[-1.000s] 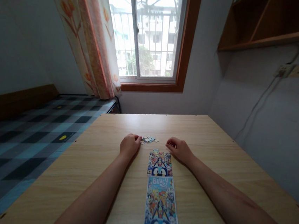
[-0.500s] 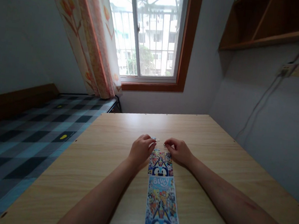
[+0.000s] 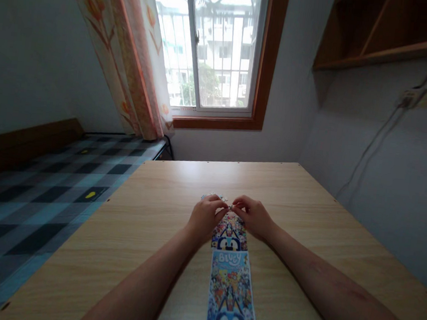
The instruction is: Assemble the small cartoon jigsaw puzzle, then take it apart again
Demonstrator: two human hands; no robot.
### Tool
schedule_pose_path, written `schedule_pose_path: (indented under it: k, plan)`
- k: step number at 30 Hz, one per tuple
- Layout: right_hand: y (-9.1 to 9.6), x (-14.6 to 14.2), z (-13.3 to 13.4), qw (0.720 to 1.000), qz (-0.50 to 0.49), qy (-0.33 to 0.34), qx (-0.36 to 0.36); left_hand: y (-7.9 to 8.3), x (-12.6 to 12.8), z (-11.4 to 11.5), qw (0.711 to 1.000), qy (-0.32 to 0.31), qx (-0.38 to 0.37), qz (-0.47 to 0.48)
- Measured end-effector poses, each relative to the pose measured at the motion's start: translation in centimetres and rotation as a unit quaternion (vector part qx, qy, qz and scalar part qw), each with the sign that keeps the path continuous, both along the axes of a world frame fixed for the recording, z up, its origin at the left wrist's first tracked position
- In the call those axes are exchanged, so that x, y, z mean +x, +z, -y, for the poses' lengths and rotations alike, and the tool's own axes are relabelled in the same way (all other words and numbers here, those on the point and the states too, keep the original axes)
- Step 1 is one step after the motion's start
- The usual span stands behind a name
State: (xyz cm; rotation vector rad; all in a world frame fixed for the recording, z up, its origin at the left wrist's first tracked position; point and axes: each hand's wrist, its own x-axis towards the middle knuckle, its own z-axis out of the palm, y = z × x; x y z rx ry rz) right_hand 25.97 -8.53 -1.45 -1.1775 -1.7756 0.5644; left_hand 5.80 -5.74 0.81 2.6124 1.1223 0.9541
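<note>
My left hand (image 3: 208, 216) and my right hand (image 3: 252, 216) meet fingertip to fingertip over the table, both closed in a pinch. Between them is a small jigsaw piece (image 3: 230, 208), mostly covered by the fingers. Just below lies a partly assembled jigsaw puzzle (image 3: 232, 235), showing a blue cartoon dog's face among many small colourful figures; its far edge is partly hidden by my hands. Touching or nearly touching its near edge is a printed picture sheet (image 3: 233, 298) with the same design and the word "Bluey". Loose jigsaw pieces (image 3: 210, 197) lie behind my left hand.
The wooden table (image 3: 173, 186) reaches toward the wall under a window (image 3: 223, 55). On the left stands a bed with a checked cover (image 3: 58, 205), beside a flowered curtain (image 3: 131, 71). A wooden shelf (image 3: 389, 56) and a socket with a cord (image 3: 410, 98) are at right.
My hands have come together, the left moving right and slightly nearer, the right moving slightly left. Their fingertips now meet at the small piece, and more loose pieces show behind the left hand.
</note>
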Motion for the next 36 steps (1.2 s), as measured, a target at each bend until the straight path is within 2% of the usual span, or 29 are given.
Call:
schedule_pose_path:
  k: [3, 5, 9, 12, 17, 23, 28, 36]
  plan:
    - [0.2, -0.1, 0.2, 1.0, 0.013, 0.008, 0.012, -0.1, -0.2, -0.3, 1.0, -0.011, -0.006, 0.02]
    - [0.1, -0.2, 0.2, 0.999, 0.029, 0.018, 0.024, 0.0, -0.8, -0.8, 1.0, 0.005, 0.002, 0.027]
    - [-0.4, 0.2, -0.2, 0.993, 0.095, 0.037, 0.057, 0.4, -3.0, -2.5, 0.991, 0.127, 0.038, 0.019]
    - [-0.8, 0.5, -0.6, 0.985, 0.144, 0.044, 0.081, 0.6, -4.6, -3.6, 0.978, 0.204, 0.037, -0.026]
    - [-1.0, 0.6, -0.8, 0.979, 0.175, 0.044, 0.093, 0.4, -4.8, -4.1, 0.962, 0.256, 0.03, -0.088]
    - [-0.9, 0.5, -0.8, 0.973, 0.21, 0.036, 0.088, 0.3, -4.0, -3.8, 0.974, 0.195, 0.0, -0.113]
    - [-0.7, 0.6, -0.8, 0.965, 0.244, 0.03, 0.09, 0.8, -3.9, -3.3, 0.979, 0.179, 0.014, -0.092]
    - [0.2, 0.5, -0.2, 0.95, 0.295, 0.023, 0.103, 0.8, -1.6, -0.6, 0.986, 0.019, 0.03, -0.163]
